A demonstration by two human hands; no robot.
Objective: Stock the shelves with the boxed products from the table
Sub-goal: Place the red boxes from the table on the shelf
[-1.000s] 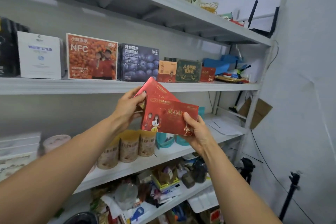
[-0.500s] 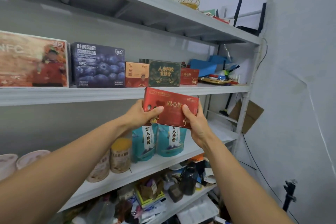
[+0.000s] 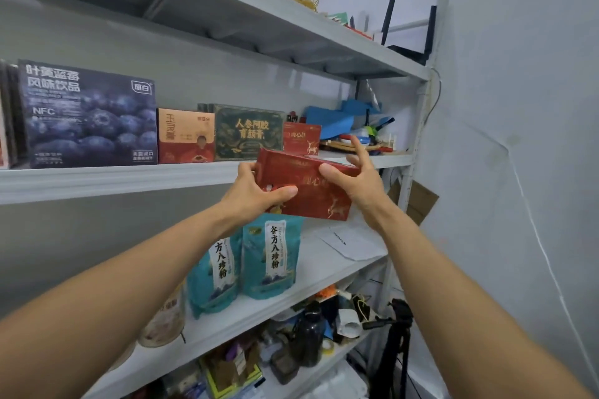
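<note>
Left hand [image 3: 256, 194] grasps the red box [image 3: 308, 194] at its 9 o'clock end. Thumb lies across the front face, fingers wrap behind, out of sight.

Right hand [image 3: 359, 181] at the box's 2 to 3 o'clock corner. Thumb rests on the upper front face. Fingers [image 3: 356, 147] splayed and fairly straight, pointing up past the top edge, not clasped round the box. Palm close against the right end; contact there not clear.

Box held in the air, long side across, right end tipped slightly down. Top face partly visible. Upper edge overlaps the front lip of the shelf [image 3: 129, 178]; box sits in front of the shelf, not on it.

On the shelf, 12 o'clock from the box: small red box [image 3: 301, 139], upright, same deer print. At 11 o'clock: green box [image 3: 248, 133], touching an orange box [image 3: 186, 136]. At 10 o'clock: large blue box [image 3: 87, 113].

At 6 to 7 o'clock, one shelf down: two teal bags [image 3: 272, 256], upright, side by side. At 5 o'clock: paper [image 3: 353, 240], lying flat.
</note>
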